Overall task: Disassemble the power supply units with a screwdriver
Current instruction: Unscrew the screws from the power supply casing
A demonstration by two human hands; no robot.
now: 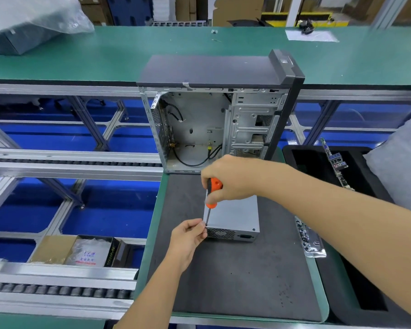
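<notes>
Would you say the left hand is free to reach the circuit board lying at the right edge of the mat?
Probably not yet: the left hand pinches the screwdriver tip at the power supply, and the right forearm crosses above the circuit board.

Single head-worn view, wide-angle, looking forward and steeply down from close above the dark work mat [235, 269]. Both forearms enter from the bottom edge. Farther off, green bench [105, 55] and stacked boxes fill the top.
</notes>
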